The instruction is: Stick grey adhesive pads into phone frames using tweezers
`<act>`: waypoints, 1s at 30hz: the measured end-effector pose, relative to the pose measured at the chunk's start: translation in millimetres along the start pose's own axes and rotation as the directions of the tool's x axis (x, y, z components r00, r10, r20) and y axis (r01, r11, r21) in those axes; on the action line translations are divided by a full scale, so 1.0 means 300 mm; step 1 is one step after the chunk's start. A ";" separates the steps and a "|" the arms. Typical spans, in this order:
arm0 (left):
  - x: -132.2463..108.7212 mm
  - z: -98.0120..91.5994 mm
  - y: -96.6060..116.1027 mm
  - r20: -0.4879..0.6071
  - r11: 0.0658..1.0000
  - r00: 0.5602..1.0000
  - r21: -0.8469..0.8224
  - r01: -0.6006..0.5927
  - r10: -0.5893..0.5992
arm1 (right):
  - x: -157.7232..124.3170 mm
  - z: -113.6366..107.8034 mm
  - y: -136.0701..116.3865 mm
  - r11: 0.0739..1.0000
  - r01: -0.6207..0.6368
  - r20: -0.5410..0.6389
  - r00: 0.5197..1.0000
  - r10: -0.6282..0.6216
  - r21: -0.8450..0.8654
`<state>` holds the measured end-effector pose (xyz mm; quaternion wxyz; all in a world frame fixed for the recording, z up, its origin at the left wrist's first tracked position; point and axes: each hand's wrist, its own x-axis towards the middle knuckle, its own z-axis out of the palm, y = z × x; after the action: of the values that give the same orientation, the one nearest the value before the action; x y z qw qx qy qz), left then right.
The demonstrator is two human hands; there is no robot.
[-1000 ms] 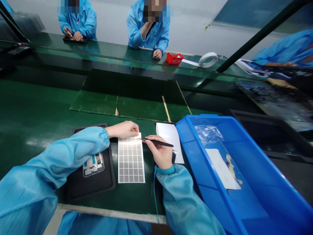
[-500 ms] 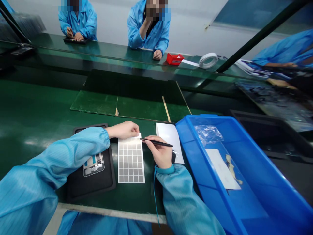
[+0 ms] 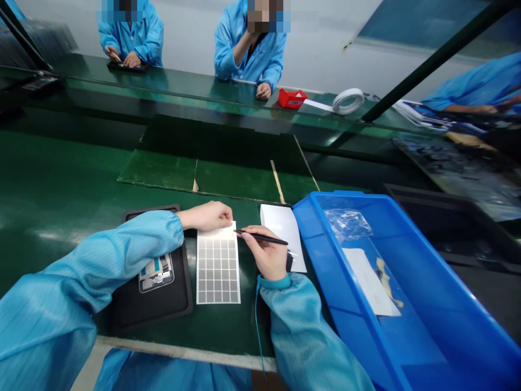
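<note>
Your left hand (image 3: 205,216) rests curled on the top edge of the grey label sheet (image 3: 218,266); your right hand (image 3: 266,252) grips tweezers (image 3: 260,235) just beside it.

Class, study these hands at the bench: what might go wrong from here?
The tweezers in the right hand point at the sheet of grey pads, so their tip might scratch a pad. The left sleeve lies across the black tray and might nudge the small assembly on it.
</note>
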<state>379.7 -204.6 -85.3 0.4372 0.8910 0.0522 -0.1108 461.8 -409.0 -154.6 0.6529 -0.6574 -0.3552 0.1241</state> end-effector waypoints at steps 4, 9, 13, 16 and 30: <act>0.000 0.001 0.003 -0.002 1.000 1.000 0.006 0.009 -0.009 | 0.002 0.003 -0.006 1.000 -0.001 -0.005 1.000 0.001 -0.012; 0.004 0.003 0.014 -0.010 0.999 0.999 0.035 0.037 -0.037 | 0.002 -0.001 -0.006 0.995 0.023 -0.023 0.999 -0.026 -0.093; 0.016 0.009 0.004 -0.048 0.993 0.998 0.105 0.052 -0.047 | -0.002 0.002 -0.015 0.998 0.010 -0.043 0.999 -0.012 -0.058; 0.030 0.018 -0.018 -0.104 0.988 0.994 0.144 0.057 -0.042 | -0.001 0.010 -0.037 0.999 -0.009 -0.062 0.998 0.012 0.045; -0.080 0.026 0.016 -0.176 0.991 0.984 -0.125 -0.048 0.026 | 0.010 0.025 -0.093 0.981 -0.099 -0.124 0.985 0.120 0.166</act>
<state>356.0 -213.7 -80.4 0.4895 0.8680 0.0805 -0.0210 450.6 -404.3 -128.4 0.7177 -0.6285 -0.2630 0.1437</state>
